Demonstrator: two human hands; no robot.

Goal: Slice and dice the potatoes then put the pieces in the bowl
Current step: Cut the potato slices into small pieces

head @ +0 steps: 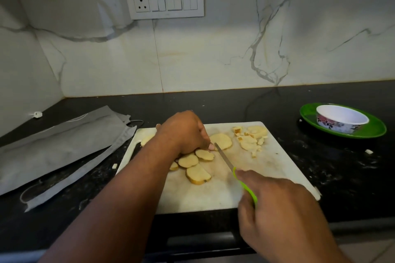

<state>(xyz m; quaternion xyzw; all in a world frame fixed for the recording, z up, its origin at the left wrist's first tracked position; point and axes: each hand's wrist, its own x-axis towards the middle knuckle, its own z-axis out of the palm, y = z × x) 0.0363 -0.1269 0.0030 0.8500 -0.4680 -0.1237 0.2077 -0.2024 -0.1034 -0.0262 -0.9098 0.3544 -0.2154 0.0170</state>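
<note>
Two hands (186,132), knife (224,157), left fingertips hiding potato slices (204,154)

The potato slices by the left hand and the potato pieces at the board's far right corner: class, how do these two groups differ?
The potato slices are whole rounds with skin on their edges; the potato pieces are partly diced into small chunks. The slices lie overlapping beside the left hand and near the knife; the pieces lie scattered, away from both hands. Both are pale yellow and rest on the white cutting board.
</note>
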